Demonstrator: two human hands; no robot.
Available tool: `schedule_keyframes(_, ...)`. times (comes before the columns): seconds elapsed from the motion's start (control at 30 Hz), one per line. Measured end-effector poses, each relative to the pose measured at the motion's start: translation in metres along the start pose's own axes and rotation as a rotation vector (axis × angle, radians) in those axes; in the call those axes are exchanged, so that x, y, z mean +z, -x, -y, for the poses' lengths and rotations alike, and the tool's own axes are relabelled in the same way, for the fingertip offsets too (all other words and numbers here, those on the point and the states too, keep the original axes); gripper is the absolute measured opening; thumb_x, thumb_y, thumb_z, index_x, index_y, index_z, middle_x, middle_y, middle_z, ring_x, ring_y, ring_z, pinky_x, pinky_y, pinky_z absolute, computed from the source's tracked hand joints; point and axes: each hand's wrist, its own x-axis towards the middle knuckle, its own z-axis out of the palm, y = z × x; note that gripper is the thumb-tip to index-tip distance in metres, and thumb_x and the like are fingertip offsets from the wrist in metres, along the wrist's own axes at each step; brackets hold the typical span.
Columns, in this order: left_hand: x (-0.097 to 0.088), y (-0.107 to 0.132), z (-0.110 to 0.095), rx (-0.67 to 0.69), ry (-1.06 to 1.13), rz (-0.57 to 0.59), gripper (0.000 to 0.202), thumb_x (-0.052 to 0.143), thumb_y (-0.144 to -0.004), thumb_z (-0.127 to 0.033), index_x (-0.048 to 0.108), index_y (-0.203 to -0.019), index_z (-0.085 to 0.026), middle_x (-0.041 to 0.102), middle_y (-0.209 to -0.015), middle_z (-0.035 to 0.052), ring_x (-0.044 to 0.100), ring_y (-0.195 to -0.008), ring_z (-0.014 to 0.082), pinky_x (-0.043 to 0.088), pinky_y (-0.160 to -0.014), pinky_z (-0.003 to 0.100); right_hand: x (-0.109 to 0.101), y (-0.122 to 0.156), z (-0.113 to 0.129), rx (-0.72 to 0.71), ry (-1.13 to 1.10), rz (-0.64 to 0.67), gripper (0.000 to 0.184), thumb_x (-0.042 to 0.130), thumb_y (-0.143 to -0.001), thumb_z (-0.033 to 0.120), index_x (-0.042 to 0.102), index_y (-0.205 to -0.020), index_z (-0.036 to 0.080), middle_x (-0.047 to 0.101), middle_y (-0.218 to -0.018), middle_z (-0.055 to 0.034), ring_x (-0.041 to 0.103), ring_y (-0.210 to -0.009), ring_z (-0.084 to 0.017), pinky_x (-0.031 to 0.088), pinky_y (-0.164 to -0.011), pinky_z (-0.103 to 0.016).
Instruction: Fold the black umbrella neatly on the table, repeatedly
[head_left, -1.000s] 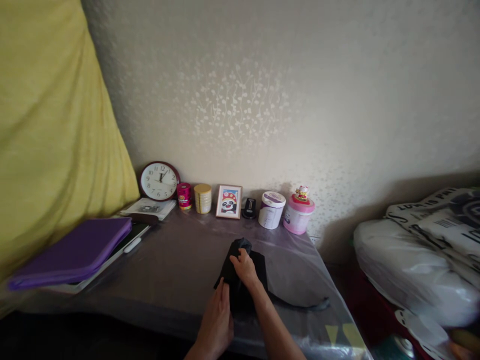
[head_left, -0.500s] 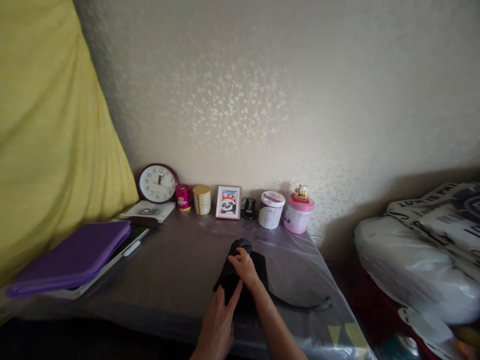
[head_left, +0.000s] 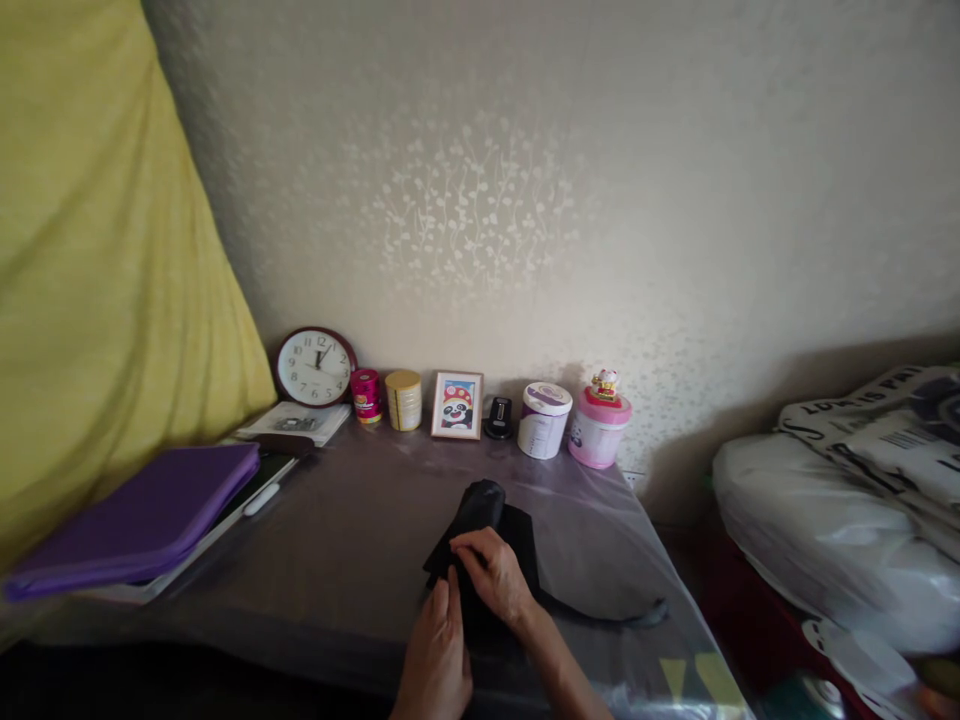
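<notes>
A black cloth bundle [head_left: 480, 508] lies on the near part of the table, its rounded, rolled-looking end pointing to the wall. A thin dark strap [head_left: 600, 615] trails from it to the right. My right hand [head_left: 496, 578] is over the middle of the cloth, thumb and fingertips pinched together on the fabric. Close by at the lower left, my left hand [head_left: 436, 640] has its fingers together against the near left part of the cloth. The fabric under both hands is partly hidden, and its exact kind cannot be made out.
Along the wall stand a clock [head_left: 316, 368], a pink tin [head_left: 366, 396], a yellow tin [head_left: 404, 401], a panda picture frame [head_left: 457, 405] and two tubs, one white [head_left: 544, 422], one pink [head_left: 598, 440]. A purple folder [head_left: 142, 515] lies left; a white bag [head_left: 817, 530] sits right.
My right hand has drawn back toward me from the cloth's far end. My left hand's thumb and index finger, spread apart before, have come together.
</notes>
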Motion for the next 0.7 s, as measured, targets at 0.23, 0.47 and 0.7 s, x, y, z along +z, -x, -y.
schedule_keyframes(0.23, 0.011, 0.0, 0.004, -0.014, 0.002, -0.016, 0.07, 0.033, -0.069, 0.002, 0.017, -0.137, -0.002, 0.028, -0.142, 0.018, 0.027, -0.131, 0.0225, 0.028, -0.106, 0.032, 0.005, 0.0, -0.029, -0.14, 0.266, -0.028, 0.025, 0.043, -0.087, 0.022, 0.063, -0.103, 0.022, 0.062, -0.115, -0.005, 0.043, -0.12, -0.02, 0.027, -0.103, -0.042)
schedule_keyframes(0.47, 0.007, -0.003, 0.003, -0.054, 0.064, 0.026, 0.069, 0.032, -0.07, 0.002, 0.013, -0.136, 0.002, 0.024, -0.142, 0.0229, 0.031, -0.129, 0.0236, 0.03, -0.103, 0.031, 0.006, -0.046, -0.065, -0.021, 0.431, -0.016, 0.028, 0.038, -0.09, 0.023, 0.063, -0.103, 0.025, 0.061, -0.116, -0.0026, 0.042, -0.121, -0.016, 0.021, -0.104, -0.042)
schedule_keyframes(0.7, 0.002, -0.003, 0.002, -0.1, 0.152, 0.06, 0.07, 0.035, -0.071, 0.0, 0.012, -0.137, 0.0, 0.017, -0.145, 0.0203, 0.025, -0.132, 0.0223, 0.025, -0.105, 0.028, -0.005, -0.07, -0.081, 0.252, 0.388, -0.107, 0.027, 0.041, -0.087, 0.025, 0.063, -0.104, 0.023, 0.059, -0.119, -0.0046, 0.045, -0.118, -0.017, 0.026, -0.102, -0.035)
